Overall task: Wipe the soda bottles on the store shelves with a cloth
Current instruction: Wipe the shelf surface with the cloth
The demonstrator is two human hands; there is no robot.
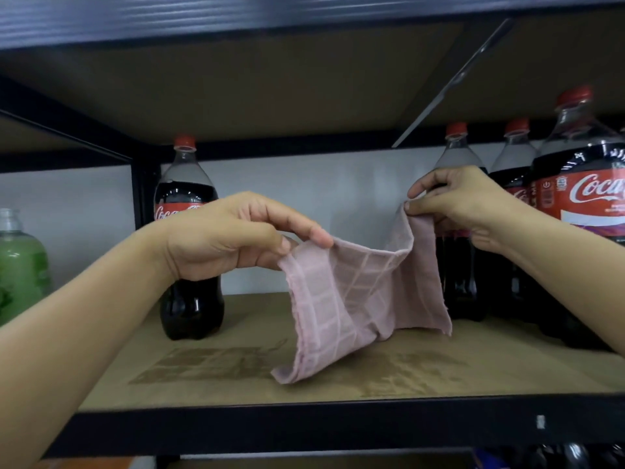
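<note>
The left hand [233, 235] pinches one upper corner of a pink checked cloth [358, 299] between thumb and fingers; the right hand [463, 204] pinches the opposite corner higher up. The cloth sags between them above the brown shelf board [216, 374]. One Coca-Cola bottle [187, 238] stands behind the left hand, and three more Coca-Cola bottles [581, 211] behind the right. A green bottle [20, 265] sits far left.
</note>
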